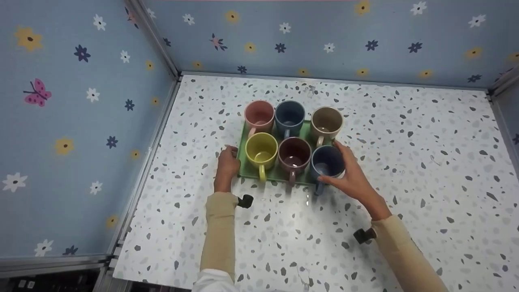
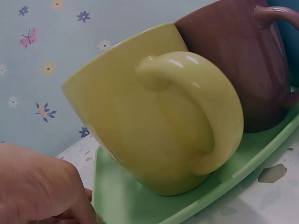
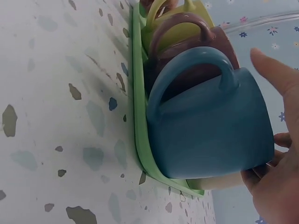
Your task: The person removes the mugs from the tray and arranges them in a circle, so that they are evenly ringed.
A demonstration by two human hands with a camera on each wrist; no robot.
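A green tray (image 1: 269, 175) bears several handled mugs in two rows. My left hand (image 1: 228, 163) holds the tray's left edge with curled fingers, beside the yellow mug (image 1: 259, 154); its fingertips are partly hidden in the left wrist view. My right hand (image 1: 352, 174) is around the dark blue mug (image 3: 210, 126) at the tray's front right corner. Its thumb lies on the near side by the handle, its fingers on the far side. Between these two mugs sits a plum-coloured mug (image 1: 294, 156). All visible handles face the near side.
In the back row are a pink mug (image 1: 259, 113), a blue-grey mug (image 1: 290, 115) and a beige mug (image 1: 327, 121). The speckled white table (image 1: 425, 182) extends around the tray. Flower-patterned blue panels (image 1: 308, 36) border it at the back and sides.
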